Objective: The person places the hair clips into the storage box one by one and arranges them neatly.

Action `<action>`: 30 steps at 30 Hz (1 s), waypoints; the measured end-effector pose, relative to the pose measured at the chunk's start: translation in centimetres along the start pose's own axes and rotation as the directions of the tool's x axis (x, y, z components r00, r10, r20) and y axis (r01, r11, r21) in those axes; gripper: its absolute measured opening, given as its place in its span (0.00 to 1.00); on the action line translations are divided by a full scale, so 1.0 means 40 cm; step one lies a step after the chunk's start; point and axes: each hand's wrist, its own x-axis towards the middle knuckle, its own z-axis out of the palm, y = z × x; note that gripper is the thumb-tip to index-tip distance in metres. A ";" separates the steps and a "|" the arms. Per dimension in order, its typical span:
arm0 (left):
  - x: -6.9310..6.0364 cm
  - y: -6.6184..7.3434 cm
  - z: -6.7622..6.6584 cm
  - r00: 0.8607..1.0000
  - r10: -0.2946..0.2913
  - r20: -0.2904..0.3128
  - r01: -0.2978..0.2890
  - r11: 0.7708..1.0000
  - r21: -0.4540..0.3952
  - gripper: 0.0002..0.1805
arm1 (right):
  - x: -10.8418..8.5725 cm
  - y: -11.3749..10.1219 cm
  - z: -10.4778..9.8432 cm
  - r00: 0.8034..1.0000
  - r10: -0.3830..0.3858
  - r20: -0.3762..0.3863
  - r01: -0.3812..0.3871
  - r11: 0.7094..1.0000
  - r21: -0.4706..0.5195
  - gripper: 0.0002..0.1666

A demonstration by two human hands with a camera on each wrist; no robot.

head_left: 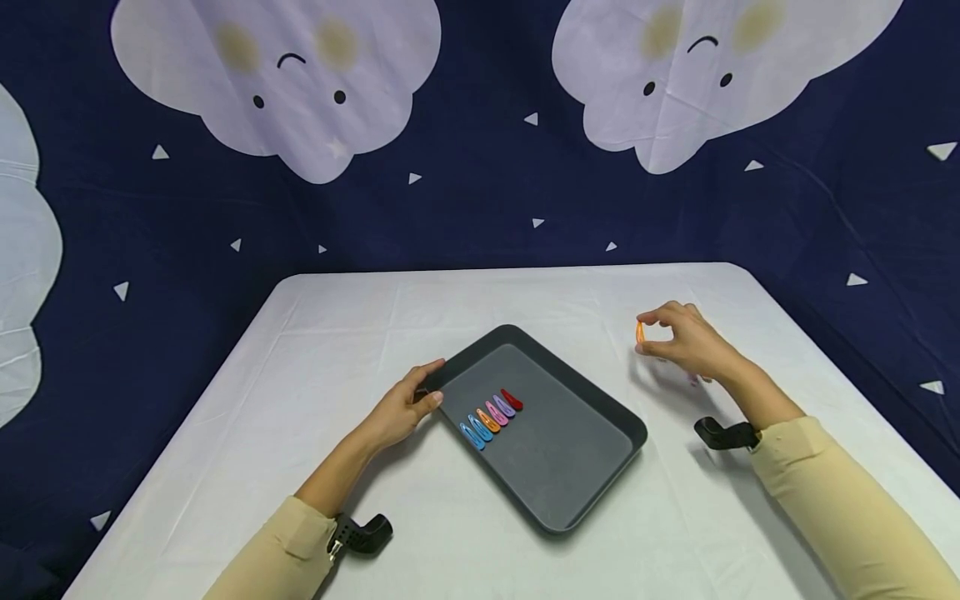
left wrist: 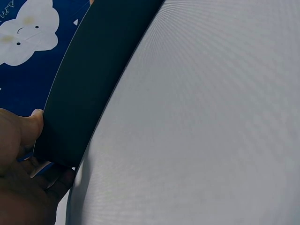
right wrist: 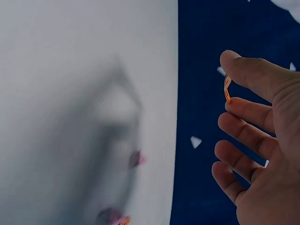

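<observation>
White cloth [head_left: 352, 333] spreads beneath; your left hand [head_left: 397, 412] grips the grey tray [head_left: 566, 425] at its left corner, six hair clips [head_left: 489, 420] inside; your right hand [head_left: 692, 342] pinches an orange clip [head_left: 640, 332], raised right of it.

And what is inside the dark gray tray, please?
Inside the dark gray tray lies a row of six snap hair clips: two blue, then orange, pink, purple and red. The left hand covers a small part of one corner, so that spot cannot be seen.
</observation>
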 end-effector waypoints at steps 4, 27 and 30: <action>-0.001 0.000 -0.001 1.000 0.001 0.003 -0.001 1.000 -0.004 0.30 | 0.012 -0.038 0.004 1.000 -0.025 -0.005 0.025 0.999 0.022 0.30; 0.002 -0.001 -0.002 1.000 -0.018 0.018 0.018 1.000 -0.024 0.30 | 0.058 -0.252 0.058 0.946 -0.317 0.064 0.312 0.947 0.076 0.31; 0.000 0.000 -0.004 1.000 -0.015 0.015 0.016 1.000 -0.018 0.30 | 0.062 -0.273 0.069 0.938 -0.337 0.086 0.331 0.941 0.073 0.31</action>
